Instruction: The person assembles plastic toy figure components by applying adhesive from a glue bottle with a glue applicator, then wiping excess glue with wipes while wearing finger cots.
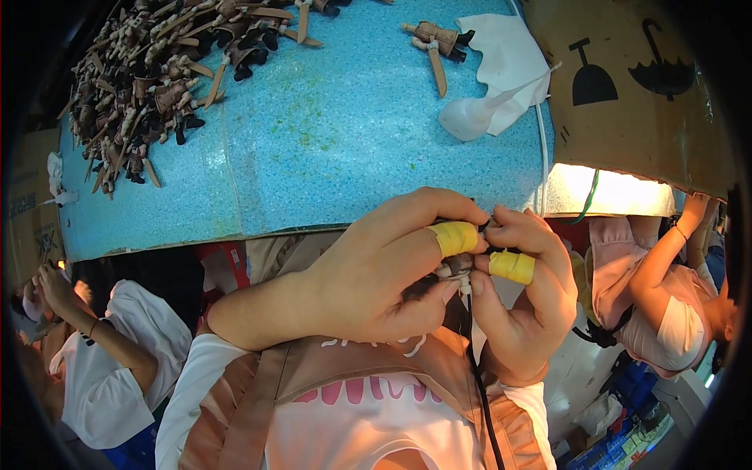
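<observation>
A small brown figurine (457, 268) is pinched between my two hands in front of my chest, just off the table's near edge. My left hand (384, 262) is closed on its left side, thumb below and index finger above. My right hand (533, 286) grips it from the right with fingertips and thumb. Yellow tape wraps a finger of each hand. Fingers hide most of the figurine; a pale bit shows at its lower end. A single similar figurine (435, 43) with a long tan blade-like piece lies at the table's far side.
A heap of brown figurines (149, 86) covers the far left of the blue table (313, 157). A white squeeze bottle (466, 119) with a thin nozzle lies by a white sheet (509, 55). Cardboard (619, 149) borders the right. Other people sit at both sides; a black cord (476, 376) hangs before me.
</observation>
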